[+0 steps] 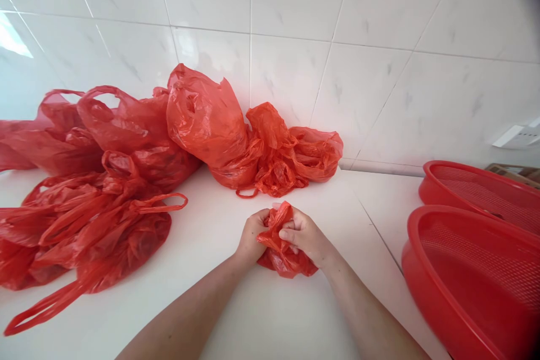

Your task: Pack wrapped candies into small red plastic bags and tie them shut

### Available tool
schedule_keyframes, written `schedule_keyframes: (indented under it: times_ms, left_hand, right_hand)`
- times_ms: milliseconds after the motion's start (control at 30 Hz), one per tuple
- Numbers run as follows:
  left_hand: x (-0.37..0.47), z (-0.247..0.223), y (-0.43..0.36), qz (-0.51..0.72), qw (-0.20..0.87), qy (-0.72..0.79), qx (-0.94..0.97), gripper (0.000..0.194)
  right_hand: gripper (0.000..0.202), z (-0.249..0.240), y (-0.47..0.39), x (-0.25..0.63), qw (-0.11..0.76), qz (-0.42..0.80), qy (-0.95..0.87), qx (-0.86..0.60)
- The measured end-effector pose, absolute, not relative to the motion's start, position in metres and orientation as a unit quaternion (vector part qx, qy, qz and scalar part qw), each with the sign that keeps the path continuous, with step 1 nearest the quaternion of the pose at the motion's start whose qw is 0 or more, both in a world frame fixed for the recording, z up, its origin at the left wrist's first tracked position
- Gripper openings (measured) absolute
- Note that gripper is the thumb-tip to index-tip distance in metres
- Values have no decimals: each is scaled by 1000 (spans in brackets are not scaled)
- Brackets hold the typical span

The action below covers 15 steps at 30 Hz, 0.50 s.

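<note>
A crumpled red plastic bag (287,261) is bunched between my two hands, low over the middle of the white table. My left hand (254,234) grips its left side, the fingertips hidden behind the plastic. On the other side my right hand (310,234) is closed on the bag, thumb and fingers pinching its upper folds. Just beyond my hands, more crumpled red plastic bags (276,152) lie against the wall. To the left sits a large heap of red plastic bags (93,225), with loop handles sticking out.
Two red plastic baskets (426,247) with mesh walls stand at the right, one behind the other. A white tiled wall (291,79) rises behind the white table (202,236). A socket plate (517,136) is on the wall at far right. A seam runs across the tabletop beside the baskets.
</note>
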<state>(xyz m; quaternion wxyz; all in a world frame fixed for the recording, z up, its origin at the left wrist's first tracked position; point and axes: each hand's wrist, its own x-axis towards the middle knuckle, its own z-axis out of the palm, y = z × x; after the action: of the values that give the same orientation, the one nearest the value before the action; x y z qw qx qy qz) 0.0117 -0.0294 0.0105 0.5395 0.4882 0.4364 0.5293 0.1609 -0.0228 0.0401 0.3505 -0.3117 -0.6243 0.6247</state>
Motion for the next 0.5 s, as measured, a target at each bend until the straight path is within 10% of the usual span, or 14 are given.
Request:
schedule_keyframes:
  times_ms: [200, 500]
  left_hand:
    - [11, -1, -24, 534, 443, 502, 516, 8]
    - [7, 28, -44, 603, 249, 407, 640, 68]
  right_hand:
    - [22, 37, -20, 155, 394, 580, -608, -374]
    - [30, 34, -13, 158, 482, 595, -486, -421]
